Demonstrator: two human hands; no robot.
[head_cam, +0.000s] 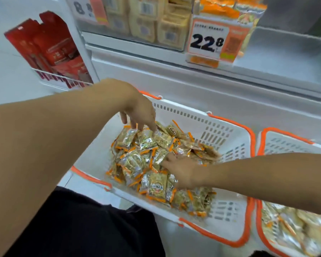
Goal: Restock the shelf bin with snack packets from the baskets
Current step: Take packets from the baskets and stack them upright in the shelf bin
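Snack packets (156,164) are heaped in the white basket (220,130); they're touched by the left hand (139,112), fingers loose, and pressed by the flat, open right hand (183,169).

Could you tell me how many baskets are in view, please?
2. One basket sits in the middle, with both hands reaching into its packets. The other basket is at the right edge, cut off by the frame; more may lie outside the view.

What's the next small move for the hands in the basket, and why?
Probably close the fingers around a bunch of snack packets. The left hand hovers fingers-down over the pile and the right hand lies open on it; neither grips anything yet, and the white basket is still well filled.
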